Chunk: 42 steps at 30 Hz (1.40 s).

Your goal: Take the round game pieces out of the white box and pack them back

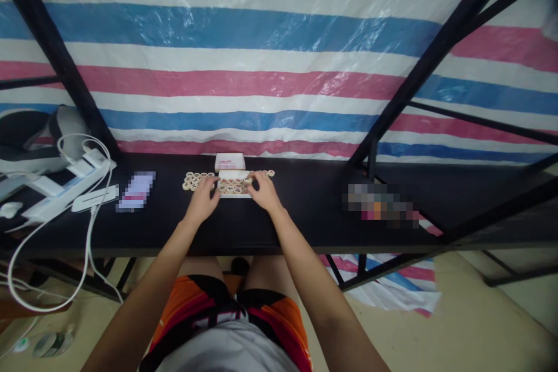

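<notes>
A small white box (235, 193) lies on the black table with rows of round Chinese chess pieces (233, 186) in it. My left hand (204, 199) is at the box's left edge, its thumb and forefinger bent against that side. Across from it, my right hand (264, 190) grips the right edge, with the thumb and forefinger curled over the end of the rows. Loose chess pieces (192, 181) lie in a cluster beside my left hand. A few more pieces (271, 173) show just beyond my right fingers, partly hidden.
Behind the box sits its white lid (230, 161). To the left are a phone (137, 190), a power strip (70, 186) and white cables (89, 232). Blurred items (379, 205) lie at the right. Black metal bars (405, 81) flank the table (305, 209), with striped sheeting (244, 81) behind.
</notes>
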Each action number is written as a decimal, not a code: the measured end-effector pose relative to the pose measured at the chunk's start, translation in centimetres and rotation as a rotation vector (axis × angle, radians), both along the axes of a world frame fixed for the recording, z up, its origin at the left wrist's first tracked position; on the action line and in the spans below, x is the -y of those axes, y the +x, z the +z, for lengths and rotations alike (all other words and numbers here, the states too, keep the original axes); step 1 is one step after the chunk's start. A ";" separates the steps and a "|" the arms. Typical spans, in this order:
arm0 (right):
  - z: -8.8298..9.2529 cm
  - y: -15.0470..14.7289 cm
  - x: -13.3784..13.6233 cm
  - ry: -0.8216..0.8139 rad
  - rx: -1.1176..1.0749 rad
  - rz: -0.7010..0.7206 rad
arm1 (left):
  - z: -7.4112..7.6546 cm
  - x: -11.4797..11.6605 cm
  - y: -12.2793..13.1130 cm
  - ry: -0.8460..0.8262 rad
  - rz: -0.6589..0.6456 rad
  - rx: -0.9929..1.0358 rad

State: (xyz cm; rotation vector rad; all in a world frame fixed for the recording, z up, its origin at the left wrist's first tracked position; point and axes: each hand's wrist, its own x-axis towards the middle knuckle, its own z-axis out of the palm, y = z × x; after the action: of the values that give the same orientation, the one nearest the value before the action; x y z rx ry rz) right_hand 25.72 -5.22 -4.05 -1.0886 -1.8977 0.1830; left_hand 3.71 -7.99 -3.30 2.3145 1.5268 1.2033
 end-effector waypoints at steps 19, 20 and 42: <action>-0.2 0.7 -0.3 -0.139 0.064 0.095 | -0.2 -0.2 -2.8 -0.236 0.598 -0.273; -0.2 0.7 -0.4 -0.134 0.064 0.096 | 0.0 -0.1 -2.8 -0.249 0.604 -0.270; -1.0 0.6 -1.0 -0.130 0.038 0.060 | -0.4 -2.5 0.7 -0.042 0.018 -0.052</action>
State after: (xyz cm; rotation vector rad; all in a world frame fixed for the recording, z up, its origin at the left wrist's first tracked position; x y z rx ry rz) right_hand 26.33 -4.21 -5.03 -1.1284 -1.9764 0.3258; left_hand 4.46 -5.46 -3.72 2.3282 1.5770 1.1120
